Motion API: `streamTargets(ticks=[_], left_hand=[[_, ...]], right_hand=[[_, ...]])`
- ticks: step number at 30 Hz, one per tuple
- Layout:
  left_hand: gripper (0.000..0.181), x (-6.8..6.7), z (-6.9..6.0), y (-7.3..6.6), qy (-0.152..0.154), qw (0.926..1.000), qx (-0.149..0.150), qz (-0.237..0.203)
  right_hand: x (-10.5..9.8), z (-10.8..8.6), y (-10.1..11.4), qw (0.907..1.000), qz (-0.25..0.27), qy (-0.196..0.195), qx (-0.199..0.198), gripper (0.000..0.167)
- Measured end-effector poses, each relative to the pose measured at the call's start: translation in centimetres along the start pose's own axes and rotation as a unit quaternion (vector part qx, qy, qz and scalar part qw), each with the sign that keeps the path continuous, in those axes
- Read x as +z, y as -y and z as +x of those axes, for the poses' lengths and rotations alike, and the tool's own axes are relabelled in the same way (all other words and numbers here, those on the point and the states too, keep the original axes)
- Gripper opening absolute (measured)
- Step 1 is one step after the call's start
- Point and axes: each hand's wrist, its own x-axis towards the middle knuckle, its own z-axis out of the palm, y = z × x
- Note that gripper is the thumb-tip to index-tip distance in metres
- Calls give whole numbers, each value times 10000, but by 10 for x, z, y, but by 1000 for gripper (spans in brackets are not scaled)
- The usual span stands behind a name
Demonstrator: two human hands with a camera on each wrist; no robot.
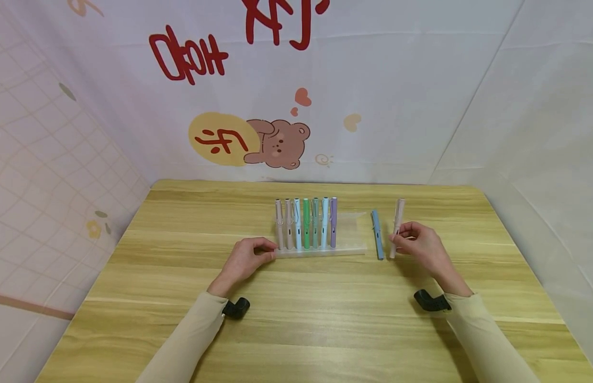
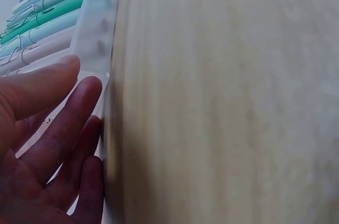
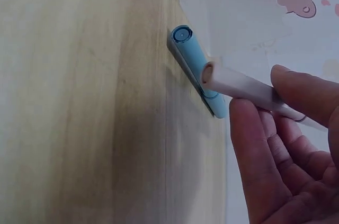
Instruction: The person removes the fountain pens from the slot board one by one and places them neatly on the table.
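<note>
A clear pen rack (image 1: 346, 251) stands on the table with several pens upright in it, side by side: pinkish-beige, light blue, green (image 1: 306, 223), grey-green and purple (image 1: 333, 223). My left hand (image 1: 245, 260) holds the rack's left end between thumb and fingers; the left wrist view shows the fingertips at its corner. To the right of the rack a blue pen (image 1: 377, 235) lies on the wood. Just beyond it, my right hand (image 1: 419, 246) pinches a pale pink pen (image 3: 243, 87), its far end pointing away from me. In the right wrist view it is raised off the table.
The wooden table (image 1: 296, 319) ends at a white cloth backdrop (image 1: 397, 80) with a printed bear (image 1: 282, 143). Cloth walls hang on the left and right. The rack's right part holds no pens. Black wrist mounts (image 1: 236, 308) sit on both sleeves.
</note>
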Motion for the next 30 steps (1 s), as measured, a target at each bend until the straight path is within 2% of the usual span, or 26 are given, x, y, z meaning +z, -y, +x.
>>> streamTargets(ticks=[14,23,30], left_hand=[[13,1,-1,-1,-7,10000,40,-32],[13,1,0,1,15,9999,-9,-115],[13,1,1,2,8,10000,-30,-92]], right_hand=[[2,8,0,9983,-556,38,165,38],[2,14,-2,9922,-1218,160,216,36],[2,18,-5,9889,-1336,385,528,38]])
